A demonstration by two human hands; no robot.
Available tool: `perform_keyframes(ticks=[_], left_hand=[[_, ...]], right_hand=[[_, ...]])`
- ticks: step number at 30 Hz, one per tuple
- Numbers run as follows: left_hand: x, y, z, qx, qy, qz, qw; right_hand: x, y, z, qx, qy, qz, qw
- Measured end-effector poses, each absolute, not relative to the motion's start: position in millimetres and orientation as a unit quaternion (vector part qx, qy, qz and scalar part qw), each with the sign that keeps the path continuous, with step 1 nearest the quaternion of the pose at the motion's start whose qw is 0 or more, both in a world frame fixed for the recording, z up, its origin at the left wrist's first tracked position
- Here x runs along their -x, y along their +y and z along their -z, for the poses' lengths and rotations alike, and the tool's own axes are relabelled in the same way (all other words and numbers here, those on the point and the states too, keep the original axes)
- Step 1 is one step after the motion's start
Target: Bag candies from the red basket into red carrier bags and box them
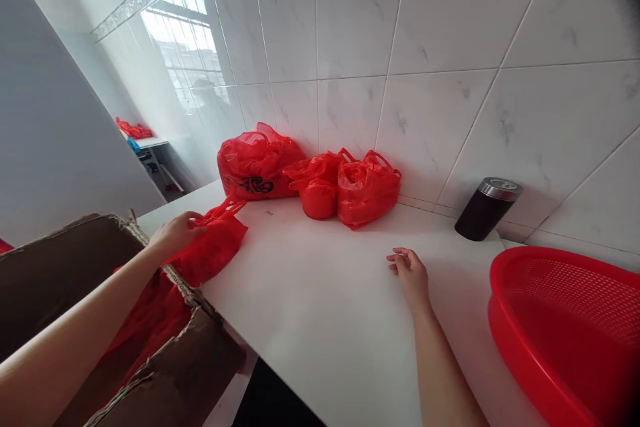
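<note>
My left hand (176, 235) reaches across the rim of a cardboard box (155, 373), its fingers closed on the upper part of a red plastic bag (220, 248). That bag lies at the table's left edge, right beside the box, and its handles stick up past my fingertips. More red material (155, 313) lies inside the box under my forearm. My right hand (411, 273) hovers over or rests on the white table (310, 293), which I cannot tell; its fingers are loosely bent and apart, with nothing in them.
Along the tiled wall stand a large red bag with black print (260, 163), a small round red bag (319, 197) and another full red bag (369, 188). A black cylinder with a silver top (487, 209) and a red perforated basket (520, 320) are on the right.
</note>
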State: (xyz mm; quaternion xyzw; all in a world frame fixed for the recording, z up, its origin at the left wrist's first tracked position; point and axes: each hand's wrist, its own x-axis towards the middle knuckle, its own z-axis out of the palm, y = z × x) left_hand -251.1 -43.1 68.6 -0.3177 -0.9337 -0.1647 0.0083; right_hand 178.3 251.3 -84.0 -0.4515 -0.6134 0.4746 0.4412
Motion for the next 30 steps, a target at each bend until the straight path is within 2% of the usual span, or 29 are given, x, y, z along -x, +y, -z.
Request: perform_keyframes(ticks=[6, 13, 17, 21, 27, 30], left_hand=[[198.5, -17.0, -77.0, 0.432, -0.885, 0.171, 0.002], [89.8, 44.4, -55.0, 0.604, -0.767, 0.092, -0.196], [36.3, 84.9, -37.5, 0.649, -0.717, 0.071, -0.247], [8.0, 121.1, -20.3, 0.663, -0.686, 0.105, -0.280], [-17.1, 141.1, 4.1, 0.656, -0.648, 0.204, -0.329], [-24.6, 143.3, 16.8, 0.641, -0.644, 0.243, -0.341]], right_hand=[[-177.2, 252.3, 86.0, 0.454, -0.624, -0.467, 0.431], [-173.1, 246.3, 79.5, 0.462, -0.640, -0.448, 0.420], [-170.7, 230.8, 71.1, 0.463, -0.657, -0.436, 0.404], [-192.3, 190.5, 57.0, 0.425, -0.692, -0.465, 0.352], [-285.4, 94.4, 24.9, 0.399, -0.724, -0.530, 0.192], [-337.2, 58.4, 16.7, 0.471, -0.669, -0.536, 0.210]])
